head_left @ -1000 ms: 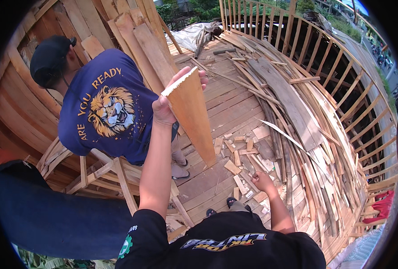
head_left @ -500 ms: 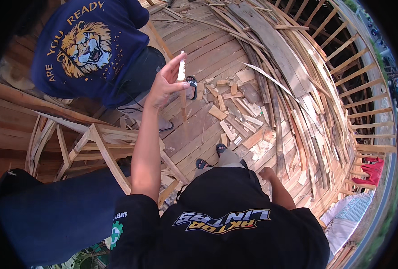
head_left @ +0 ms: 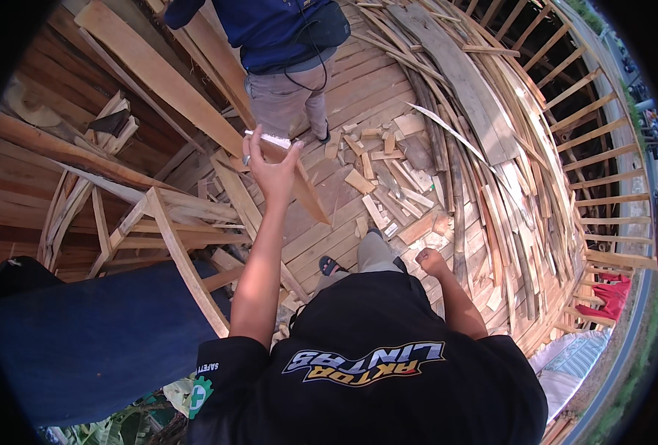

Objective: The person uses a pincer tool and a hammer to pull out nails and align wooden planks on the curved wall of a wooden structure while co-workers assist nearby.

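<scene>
Co-worker in blue top stands at far side of plank flr, w/ offcuts scattered nearby, pile of boards & poles to R, slatted railing beyond, red cloth near pale cloth, & lower L a dk blue sheet beside wooden frame.

Your left arm reaches well forward, the left hand gripping between thumb and fingers; your right arm sits nearer your body, the right hand curled into a fist.
</scene>
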`<state>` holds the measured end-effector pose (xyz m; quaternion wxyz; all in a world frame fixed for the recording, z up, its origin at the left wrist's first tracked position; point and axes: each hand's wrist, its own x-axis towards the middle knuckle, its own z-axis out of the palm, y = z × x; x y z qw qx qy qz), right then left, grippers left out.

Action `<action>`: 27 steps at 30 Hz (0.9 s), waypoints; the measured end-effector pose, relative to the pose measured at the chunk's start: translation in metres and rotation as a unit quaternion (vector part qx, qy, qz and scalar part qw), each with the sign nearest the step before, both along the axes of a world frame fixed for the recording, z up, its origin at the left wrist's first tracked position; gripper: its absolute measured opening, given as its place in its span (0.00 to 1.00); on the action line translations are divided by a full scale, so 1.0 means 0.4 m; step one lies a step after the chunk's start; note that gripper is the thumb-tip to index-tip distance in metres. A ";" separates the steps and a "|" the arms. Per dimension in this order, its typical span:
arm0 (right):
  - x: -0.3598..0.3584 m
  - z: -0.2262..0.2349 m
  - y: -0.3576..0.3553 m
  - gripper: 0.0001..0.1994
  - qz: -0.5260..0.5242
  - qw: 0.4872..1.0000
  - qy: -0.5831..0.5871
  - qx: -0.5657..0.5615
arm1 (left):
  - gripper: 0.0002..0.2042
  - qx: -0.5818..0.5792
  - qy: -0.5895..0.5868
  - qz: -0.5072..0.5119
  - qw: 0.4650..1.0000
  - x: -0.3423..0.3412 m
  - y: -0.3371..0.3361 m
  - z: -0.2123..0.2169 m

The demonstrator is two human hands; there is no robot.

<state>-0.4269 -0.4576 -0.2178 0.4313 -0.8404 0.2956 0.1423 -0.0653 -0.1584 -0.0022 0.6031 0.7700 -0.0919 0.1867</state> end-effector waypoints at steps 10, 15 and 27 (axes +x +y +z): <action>-0.034 -0.068 -0.062 0.15 0.044 0.996 0.073 -0.019 | 0.39 0.032 -0.022 -0.030 0.999 -0.029 -0.088 -0.009; -0.053 -0.134 -0.157 0.14 -0.015 1.000 0.026 -0.006 | 0.38 0.076 -0.028 -0.070 0.994 -0.016 -0.225 0.011; -0.080 -0.199 -0.621 0.08 -0.199 0.970 0.039 0.135 | 0.33 0.001 0.023 -0.086 0.996 0.114 -0.674 0.023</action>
